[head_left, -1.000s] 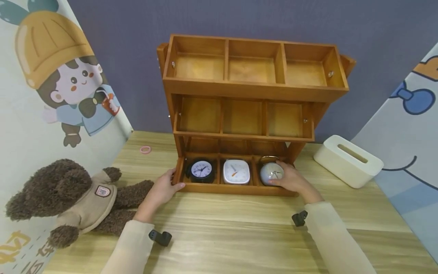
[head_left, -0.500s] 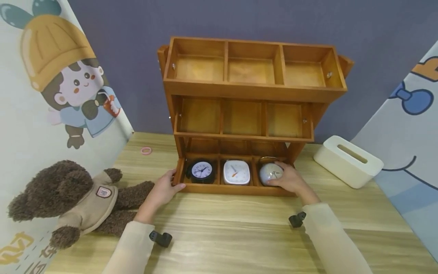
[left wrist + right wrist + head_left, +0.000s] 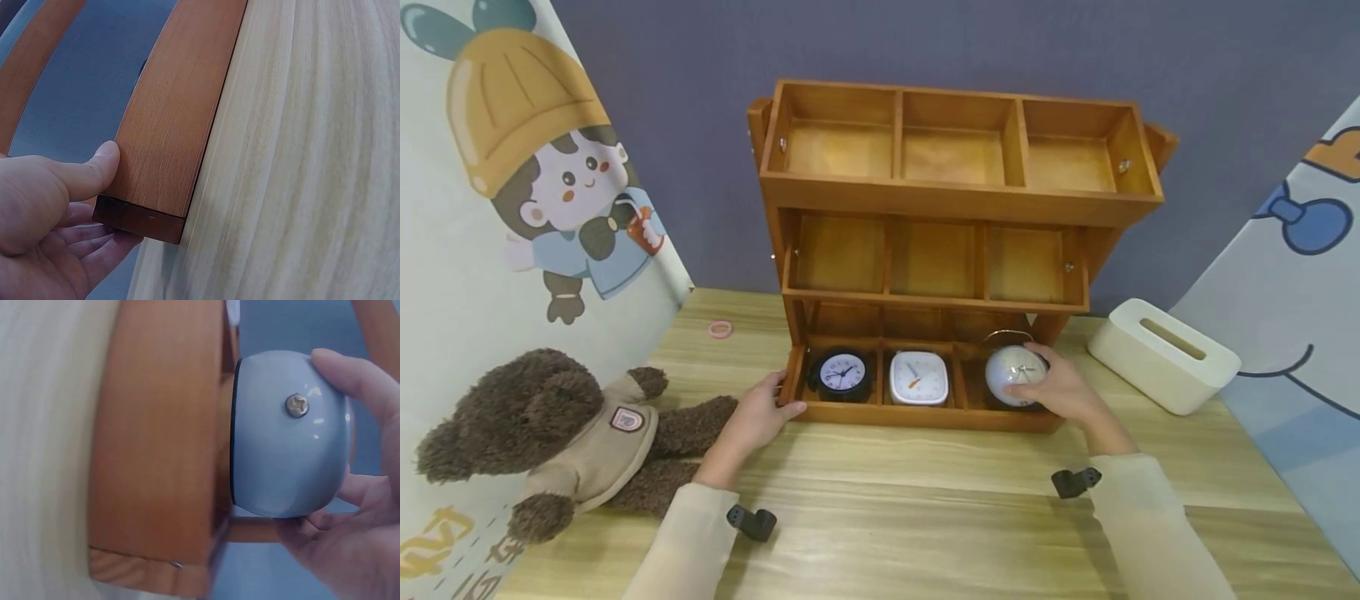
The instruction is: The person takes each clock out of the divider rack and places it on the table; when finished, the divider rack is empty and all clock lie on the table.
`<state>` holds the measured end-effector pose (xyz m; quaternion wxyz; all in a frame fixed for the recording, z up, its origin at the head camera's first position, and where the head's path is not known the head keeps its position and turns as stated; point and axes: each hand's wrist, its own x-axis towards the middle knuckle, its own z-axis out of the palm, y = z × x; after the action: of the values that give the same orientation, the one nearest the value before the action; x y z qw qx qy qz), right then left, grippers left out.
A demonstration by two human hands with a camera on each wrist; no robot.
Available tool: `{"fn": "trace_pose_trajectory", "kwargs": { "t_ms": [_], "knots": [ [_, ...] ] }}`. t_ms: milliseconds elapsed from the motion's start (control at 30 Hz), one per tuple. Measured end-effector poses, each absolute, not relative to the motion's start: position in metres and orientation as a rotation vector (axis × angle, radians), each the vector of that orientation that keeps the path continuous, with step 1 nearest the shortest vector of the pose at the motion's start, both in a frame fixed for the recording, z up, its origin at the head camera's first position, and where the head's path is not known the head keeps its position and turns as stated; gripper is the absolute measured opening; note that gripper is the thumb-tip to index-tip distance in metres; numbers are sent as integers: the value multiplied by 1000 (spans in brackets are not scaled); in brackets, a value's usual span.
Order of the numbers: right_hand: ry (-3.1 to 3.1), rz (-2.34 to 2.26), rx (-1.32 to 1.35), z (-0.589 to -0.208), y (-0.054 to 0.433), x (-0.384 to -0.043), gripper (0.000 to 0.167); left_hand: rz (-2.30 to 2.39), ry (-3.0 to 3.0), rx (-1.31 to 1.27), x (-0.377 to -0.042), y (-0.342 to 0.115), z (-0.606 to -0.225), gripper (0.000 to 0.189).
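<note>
My right hand (image 3: pixel 1063 387) grips a round, pale blue-grey alarm clock (image 3: pixel 1006 373) with a thin wire handle, over the right compartment of the bottom tray. In the right wrist view, the clock's rounded body (image 3: pixel 281 450) stands out above the tray's front board (image 3: pixel 159 437), held between thumb and fingers. My left hand (image 3: pixel 760 415) holds the left front corner of the wooden rack (image 3: pixel 925 414). Seen from the left wrist, the thumb lies on one side of the board's end and the fingers on the other. A black round clock (image 3: pixel 841 372) and a white square clock (image 3: pixel 919 377) occupy the left and middle compartments.
Two upper tiers (image 3: pixel 958 193) of the rack overhang the bottom tray. A brown teddy bear (image 3: pixel 587 425) lies left of my left arm. A white tissue box (image 3: pixel 1165 358) stands to the right, and a pink ring (image 3: pixel 720 329) lies at the back left.
My right hand has shifted right and raised the round alarm clock out of its earlier place in the compartment. The left hand stays at the rack's corner.
</note>
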<state>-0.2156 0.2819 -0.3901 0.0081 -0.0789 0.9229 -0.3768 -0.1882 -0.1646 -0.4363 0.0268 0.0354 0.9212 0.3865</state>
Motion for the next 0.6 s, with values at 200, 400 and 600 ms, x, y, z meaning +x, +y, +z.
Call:
{"fn": "trace_pose_trajectory", "kwargs": {
  "t_ms": [200, 400, 600],
  "knots": [
    [2916, -1118, -260, -376, 293, -210, 91, 1184, 2856, 120, -190, -165, -435, 68],
    [2912, -1089, -205, -363, 308, -201, 95, 1170, 2856, 123, -190, -165, -434, 69],
    [2939, -1067, -163, -360, 330, -189, 94, 1175, 2856, 120, -189, -165, -434, 69]
  ]
}}
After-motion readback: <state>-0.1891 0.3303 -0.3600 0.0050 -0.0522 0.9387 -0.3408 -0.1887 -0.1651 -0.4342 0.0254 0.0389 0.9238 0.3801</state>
